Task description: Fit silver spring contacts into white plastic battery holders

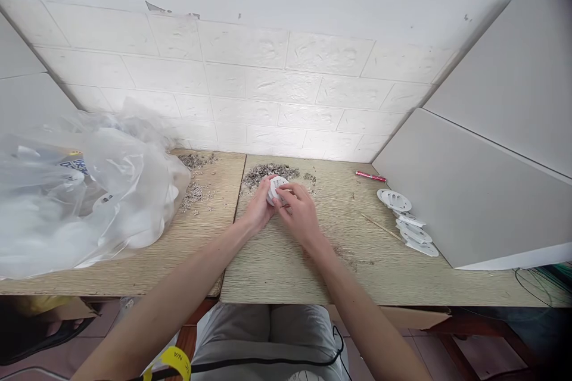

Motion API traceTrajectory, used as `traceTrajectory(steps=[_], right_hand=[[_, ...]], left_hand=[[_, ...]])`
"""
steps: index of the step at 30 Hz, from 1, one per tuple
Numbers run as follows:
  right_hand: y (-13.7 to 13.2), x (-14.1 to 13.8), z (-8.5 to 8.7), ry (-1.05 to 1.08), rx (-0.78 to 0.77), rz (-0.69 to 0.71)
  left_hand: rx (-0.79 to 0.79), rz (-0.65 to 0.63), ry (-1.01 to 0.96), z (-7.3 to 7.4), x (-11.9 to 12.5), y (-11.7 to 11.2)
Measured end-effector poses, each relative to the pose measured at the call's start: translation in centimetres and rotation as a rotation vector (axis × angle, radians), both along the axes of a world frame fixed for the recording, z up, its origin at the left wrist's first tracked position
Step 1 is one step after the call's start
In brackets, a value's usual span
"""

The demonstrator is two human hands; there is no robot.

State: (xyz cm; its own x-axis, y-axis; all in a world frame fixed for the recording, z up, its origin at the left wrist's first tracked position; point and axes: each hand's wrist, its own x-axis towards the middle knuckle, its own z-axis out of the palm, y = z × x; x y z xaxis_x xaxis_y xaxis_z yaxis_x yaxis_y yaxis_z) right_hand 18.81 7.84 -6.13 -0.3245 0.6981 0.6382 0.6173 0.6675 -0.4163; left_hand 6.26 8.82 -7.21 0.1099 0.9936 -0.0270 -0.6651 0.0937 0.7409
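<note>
A small round white plastic disc (277,183) with slots is held up over the middle of the table. My left hand (259,205) wraps round its left side and grips it. Over its lower right face lie the bent fingers of my right hand (297,208), thumb and fingertips pinched together; whatever they pinch is too small to make out. Just behind the hands spreads a heap of small metal pieces (268,171). More such pieces (192,193) lie across the table seam to the left.
A big clear plastic bag (129,190) of white parts fills the left. At right are several slotted white discs (415,232) in an overlapping row, a thin wooden stick (379,226) and a red pen (370,176). White panels and a brick-patterned wall enclose the table (277,268).
</note>
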Motion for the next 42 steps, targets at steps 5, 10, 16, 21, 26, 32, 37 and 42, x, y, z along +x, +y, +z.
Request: traceTrajectory(steps=[5, 10, 16, 21, 26, 32, 37, 42], right_hand=[[0.0, 0.4, 0.0, 0.013, 0.004, 0.045], [0.5, 0.9, -0.2, 0.068, -0.027, 0.091], [1.1, 1.5, 0.0, 0.22, -0.15, 0.127], [1.2, 1.9, 0.3, 0.234, -0.141, 0.162], [1.5, 2.0, -0.2, 0.162, -0.063, 0.158], [1.9, 2.0, -1.1, 0.097, 0.015, 0.055], [2.3, 2.2, -1.5, 0.114, -0.01, 0.019], [2.3, 2.4, -0.9, 0.196, -0.13, 0.022]], left_hand=[[0.015, -0.001, 0.043, -0.4, 0.0, -0.1], [0.023, -0.045, 0.037, 0.1, 0.1, -0.4], [0.031, -0.082, 0.058, 0.9, 0.1, -0.6], [0.081, -0.102, 0.2, 0.6, -0.1, -0.8], [0.091, -0.096, 0.242, 0.6, 0.0, -1.0], [0.078, -0.167, 0.134, 0.8, 0.1, -1.0], [0.046, -0.17, 0.136, 0.5, -0.1, -0.6], [0.048, -0.084, 0.254, 0.3, -0.2, -0.6]])
